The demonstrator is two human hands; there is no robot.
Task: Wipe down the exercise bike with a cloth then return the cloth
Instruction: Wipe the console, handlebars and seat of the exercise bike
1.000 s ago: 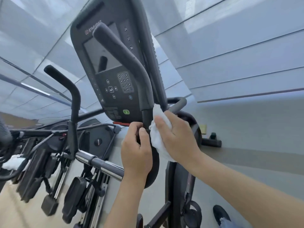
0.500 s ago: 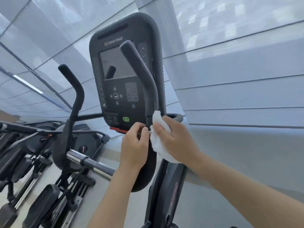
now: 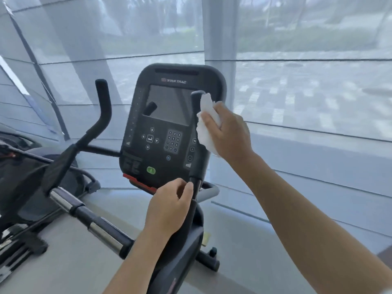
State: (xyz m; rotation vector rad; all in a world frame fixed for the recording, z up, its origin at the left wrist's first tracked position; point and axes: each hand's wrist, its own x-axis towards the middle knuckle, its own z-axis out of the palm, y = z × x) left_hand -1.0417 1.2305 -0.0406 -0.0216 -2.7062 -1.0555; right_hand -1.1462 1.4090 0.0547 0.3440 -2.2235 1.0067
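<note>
A person's right hand (image 3: 228, 132) grips a crumpled white cloth (image 3: 206, 122) against the upper part of the exercise bike's right handlebar (image 3: 198, 158), higher than half a second ago, when it wiped near the bar's base. The left hand (image 3: 169, 206) curls round the bar's lower stem, apparently pinching it, though the fingertips are hidden. The console (image 3: 165, 128) stands just behind.
</note>
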